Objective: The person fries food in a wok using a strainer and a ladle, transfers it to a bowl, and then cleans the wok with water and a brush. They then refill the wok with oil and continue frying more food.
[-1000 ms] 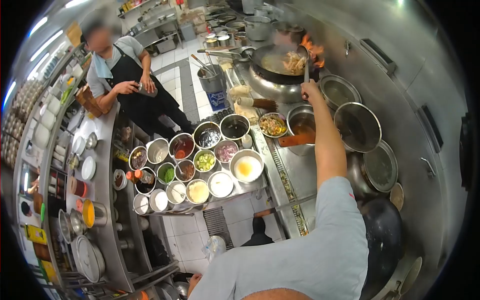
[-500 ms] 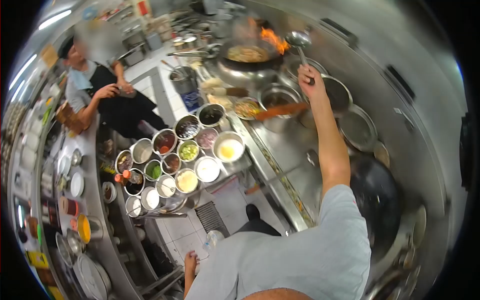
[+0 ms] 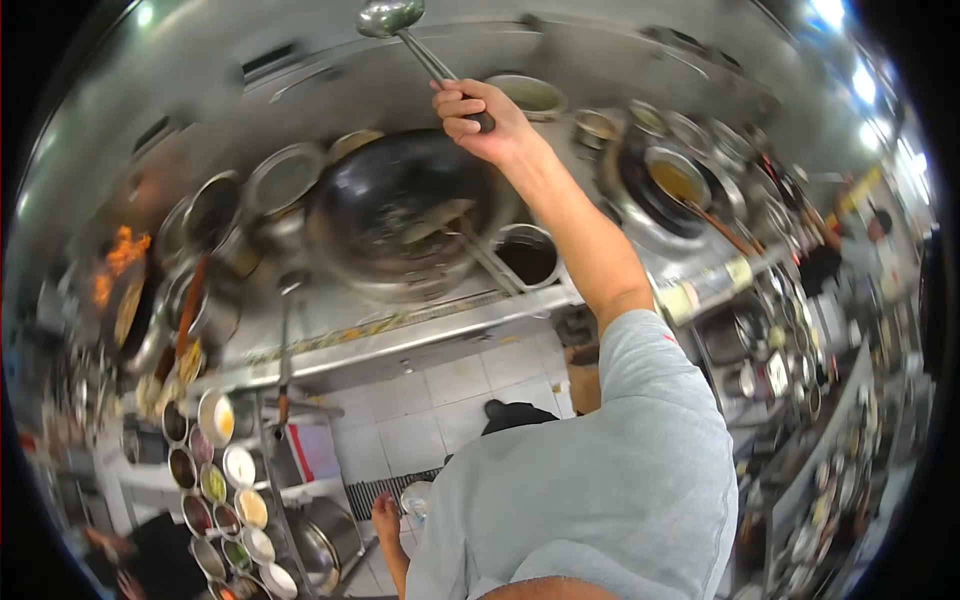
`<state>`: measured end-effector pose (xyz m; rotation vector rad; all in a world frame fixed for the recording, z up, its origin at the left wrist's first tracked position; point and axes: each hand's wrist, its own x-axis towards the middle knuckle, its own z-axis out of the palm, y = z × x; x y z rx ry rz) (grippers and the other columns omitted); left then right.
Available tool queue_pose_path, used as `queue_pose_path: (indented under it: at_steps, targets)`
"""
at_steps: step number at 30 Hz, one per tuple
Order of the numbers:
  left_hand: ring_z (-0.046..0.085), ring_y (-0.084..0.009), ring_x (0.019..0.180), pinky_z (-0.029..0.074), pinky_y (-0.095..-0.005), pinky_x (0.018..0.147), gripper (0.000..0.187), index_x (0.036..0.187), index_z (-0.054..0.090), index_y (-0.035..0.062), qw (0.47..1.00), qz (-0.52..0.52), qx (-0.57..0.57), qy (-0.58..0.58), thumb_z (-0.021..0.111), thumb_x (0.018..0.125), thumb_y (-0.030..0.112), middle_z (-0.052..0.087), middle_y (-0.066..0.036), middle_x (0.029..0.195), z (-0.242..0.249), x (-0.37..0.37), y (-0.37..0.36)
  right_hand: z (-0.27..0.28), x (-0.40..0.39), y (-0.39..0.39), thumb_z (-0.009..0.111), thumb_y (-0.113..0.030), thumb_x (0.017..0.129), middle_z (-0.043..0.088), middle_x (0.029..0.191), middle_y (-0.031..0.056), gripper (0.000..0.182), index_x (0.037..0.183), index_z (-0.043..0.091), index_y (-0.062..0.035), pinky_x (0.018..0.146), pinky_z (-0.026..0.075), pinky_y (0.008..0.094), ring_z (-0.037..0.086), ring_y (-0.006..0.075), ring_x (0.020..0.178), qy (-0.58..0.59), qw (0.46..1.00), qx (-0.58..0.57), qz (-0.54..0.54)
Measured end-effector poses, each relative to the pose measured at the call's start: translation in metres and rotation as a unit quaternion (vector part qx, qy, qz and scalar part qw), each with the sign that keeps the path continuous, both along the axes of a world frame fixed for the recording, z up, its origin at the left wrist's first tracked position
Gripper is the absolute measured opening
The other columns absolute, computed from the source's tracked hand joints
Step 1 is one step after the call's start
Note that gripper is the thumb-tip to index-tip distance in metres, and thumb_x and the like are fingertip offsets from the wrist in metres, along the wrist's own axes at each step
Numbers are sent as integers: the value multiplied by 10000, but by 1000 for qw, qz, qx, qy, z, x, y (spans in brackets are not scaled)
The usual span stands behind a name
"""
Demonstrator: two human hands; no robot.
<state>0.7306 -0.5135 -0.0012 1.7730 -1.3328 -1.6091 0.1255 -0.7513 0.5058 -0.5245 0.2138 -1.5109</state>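
Observation:
My right hand (image 3: 480,118) is raised over the back of the range, its fingers wrapped round the dark grip of a metal ladle (image 3: 392,16). The ladle's bowl points up and away, beside the steel back wall. Below lies a large black wok (image 3: 350,200), with a strainer-like utensil (image 3: 437,222) resting in it. A container of dark liquid (image 3: 527,258) stands at the wok's right side. Low beside my body hangs my left hand (image 3: 386,515), fingers curled; what they hold, if anything, is hidden. Clear plastic (image 3: 415,500) shows next to it.
Flames (image 3: 122,262) rise at a wok on the far left. Several seasoning tubs (image 3: 240,466) stand at lower left, near a person in dark clothing (image 3: 160,560). Another wok (image 3: 655,215) with a pan of yellowish liquid sits right. The range's front edge (image 3: 440,325) crosses before me.
My view has swung right, so the flaming wok and the tubs now lie far left. The ladle, still in my right hand, has moved away from the flames to above the black wok.

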Motion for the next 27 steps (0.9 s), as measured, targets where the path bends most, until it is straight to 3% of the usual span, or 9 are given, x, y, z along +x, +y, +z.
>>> queue_pose_path:
  at_steps: [9,14,17,20,22,23,24,25,27]
  targets:
    - [545,-88,710,444,-230,618,249,1117,623,29,956,-290,34,39,531,932,167,614,-14,804,78,-241,25,-48,-286,284,469,-47,926,437,671,-13,54,886,453,-14,402,312,233,419,49,480,-16,960,30,-278]
    - [537,-85,720,440,-224,617,248,1144,611,41,941,-337,29,27,542,927,139,597,-4,789,92,-402,86,-94,-439,471,499,-90,929,422,628,-39,98,852,454,-50,396,293,223,394,37,458,-21,922,127,-365]
    - [565,-112,763,458,-243,644,265,1161,616,91,935,-354,26,12,579,906,154,617,-36,828,121,-489,119,-159,-502,569,487,-128,945,389,566,-40,105,856,436,-107,357,278,248,365,57,435,210,787,295,-500]
    - [594,-157,787,478,-277,684,274,1153,621,84,868,-487,-95,-12,596,894,170,639,-69,859,118,-528,127,-229,-527,641,518,-160,905,475,595,49,252,1103,457,-17,336,335,297,441,136,432,488,488,554,-466]
    - [614,-196,807,489,-315,723,269,1140,624,81,853,-512,-89,-46,601,886,169,657,-105,900,131,-551,126,-294,-564,679,556,-184,867,562,686,122,409,1209,422,-3,363,393,318,510,183,463,590,399,588,-384]
    - [618,-205,806,491,-322,726,270,1137,625,83,845,-523,-98,-57,603,884,173,660,-110,901,126,-558,120,-296,-549,679,569,-177,841,625,805,219,457,1246,416,-29,405,451,367,592,270,517,561,419,605,-379]
    - [621,-213,804,492,-329,729,270,1134,626,86,837,-533,-107,-66,605,881,176,663,-114,902,121,-564,115,-360,-570,689,527,-155,832,637,909,288,482,1288,405,-57,531,513,449,644,393,645,647,330,582,-365]
    - [626,-227,806,495,-337,733,272,1130,627,88,822,-548,-127,-88,608,877,184,665,-121,905,117,-571,110,-378,-561,686,491,-139,822,621,987,313,523,1331,381,-81,701,515,512,630,471,814,690,251,591,-334]
    - [635,-255,810,499,-353,741,276,1122,630,93,792,-573,-169,-130,615,867,199,669,-133,912,110,-579,99,-405,-544,688,484,-140,821,614,1052,289,629,1419,291,-150,809,484,529,606,473,922,691,242,595,-331]
